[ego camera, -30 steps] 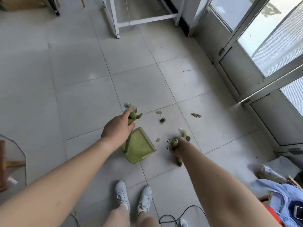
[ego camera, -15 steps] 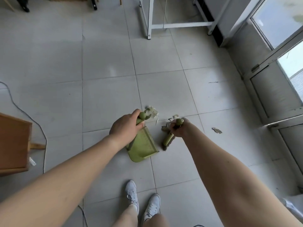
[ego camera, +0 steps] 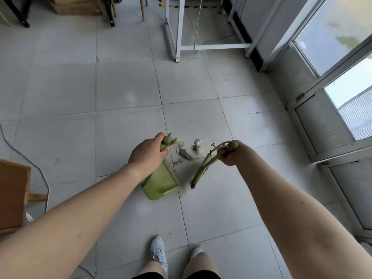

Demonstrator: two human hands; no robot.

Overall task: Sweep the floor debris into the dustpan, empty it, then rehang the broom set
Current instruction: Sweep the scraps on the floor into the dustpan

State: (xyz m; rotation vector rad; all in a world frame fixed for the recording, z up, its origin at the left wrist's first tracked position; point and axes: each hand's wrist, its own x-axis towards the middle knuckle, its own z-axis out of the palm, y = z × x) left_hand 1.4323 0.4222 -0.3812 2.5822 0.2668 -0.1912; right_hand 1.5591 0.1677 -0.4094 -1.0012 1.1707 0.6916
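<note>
From the head camera, looking down past our own arms, we have our left hand (ego camera: 148,152) with its fingers wrapped tight around the round-knobbed top of the long handle of the flat green plastic dustpan (ego camera: 161,183), whose pan rests on the pale grey tiled floor (ego camera: 124,93) just ahead of our white trainers (ego camera: 159,251); which edge of it is the open mouth we cannot tell for sure from here. Our right hand (ego camera: 229,155) is curled closed around the ball-ended top of the slim green broom (ego camera: 201,170), which slants down and leftward so that its dark bristle tip sits just beside the pan's right edge. The small pile of grey and off-white scraps of floor debris (ego camera: 187,151) lies between our two hands, beyond the pan and not yet in it. To do this sweep well, we judge that we should turn the pan so its mouth faces the pile and press its lip flat against the tile, leaving no gap. We then reach the bristles past the far side of the scraps and draw them back in short, low strokes. Flicking would likely scatter the lighter bits across the grout lines, so we keep the broom head down and the pan steady
</note>
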